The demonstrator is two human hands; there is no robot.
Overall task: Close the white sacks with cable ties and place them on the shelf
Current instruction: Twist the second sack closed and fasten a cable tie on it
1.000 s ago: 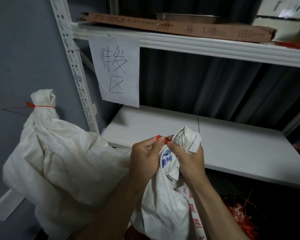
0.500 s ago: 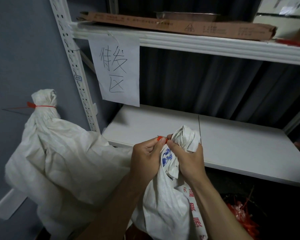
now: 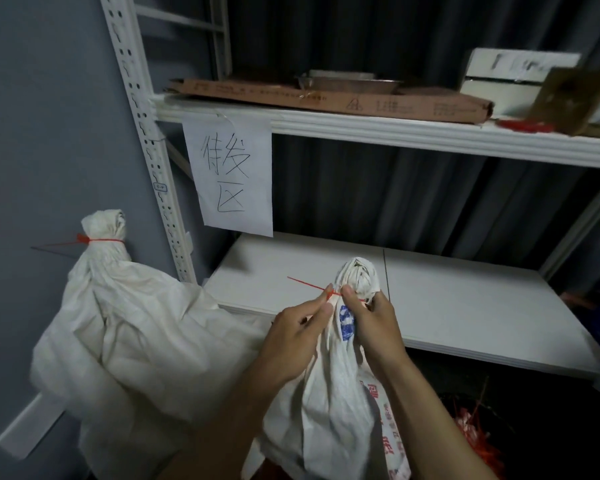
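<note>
Pinching the red cable tie between thumb and forefinger, the left hand holds the strap just beside its lock. The right hand curls round the gathered neck of the white sack directly below the bunched top, thumb tip near the lock. The two hands almost meet across the neck. The tie's free tail runs straight from the left fingertips up and to the left, away from the right hand. Its long axis crosses the upright neck, so any tightening pull would probably follow that line leftward, and the left hand is the nearer one to make it. Beyond both hands, just behind the sack's top, lies the lower shelf board. Farther left of the left hand, a second sack, already cinched with its own red tie, stands beside the perforated upright, not yet on the shelf.
</note>
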